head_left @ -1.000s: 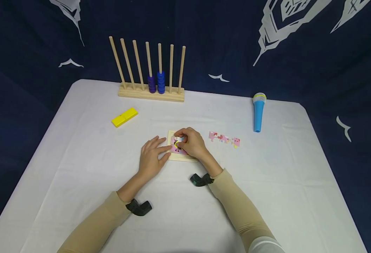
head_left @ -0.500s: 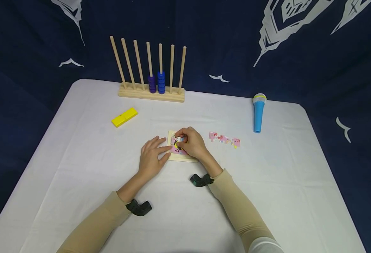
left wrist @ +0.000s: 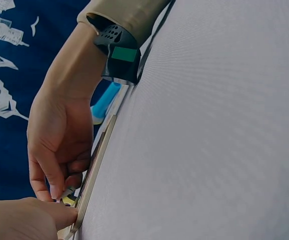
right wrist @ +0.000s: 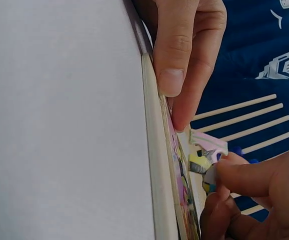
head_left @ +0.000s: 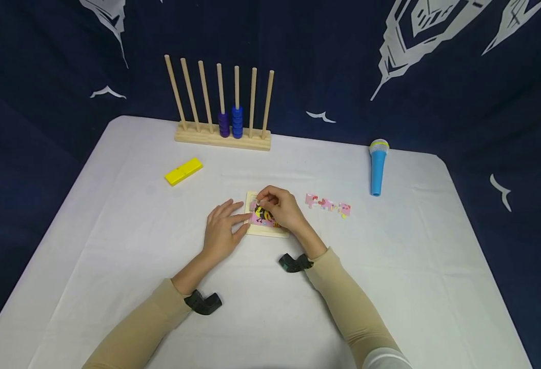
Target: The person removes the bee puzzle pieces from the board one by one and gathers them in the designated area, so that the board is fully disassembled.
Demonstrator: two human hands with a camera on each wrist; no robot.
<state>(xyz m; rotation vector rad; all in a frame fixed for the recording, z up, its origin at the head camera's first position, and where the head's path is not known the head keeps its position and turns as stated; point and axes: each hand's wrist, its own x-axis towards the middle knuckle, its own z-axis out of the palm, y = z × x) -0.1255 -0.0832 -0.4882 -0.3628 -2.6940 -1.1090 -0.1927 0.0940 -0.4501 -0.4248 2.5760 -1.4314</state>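
A small wooden jigsaw puzzle tray [head_left: 266, 231] lies mid-table, with a pink and yellow bee picture partly filling it. My left hand [head_left: 221, 231] rests at its left edge, fingers extended and thumb at the rim; the right wrist view shows the thumb [right wrist: 173, 65] on that edge. Over the upper part of the picture, my right hand [head_left: 285, 209] pinches a puzzle piece [right wrist: 209, 142] between thumb and fingers. The piece is pink and yellow and stands tilted above the tray in the right wrist view. My right fingers hide part of the picture.
Three loose pink puzzle pieces [head_left: 327, 204] lie in a row right of the tray. A yellow block [head_left: 183, 171] sits at the back left. Behind stands a wooden peg rack [head_left: 221, 139] with purple and blue rings. A blue toy microphone [head_left: 378, 171] lies back right.
My right fingertips have shifted slightly up over the tray, and more of the yellow and black bee shows beneath them. The left hand stays in place. The head view has tilted slightly.
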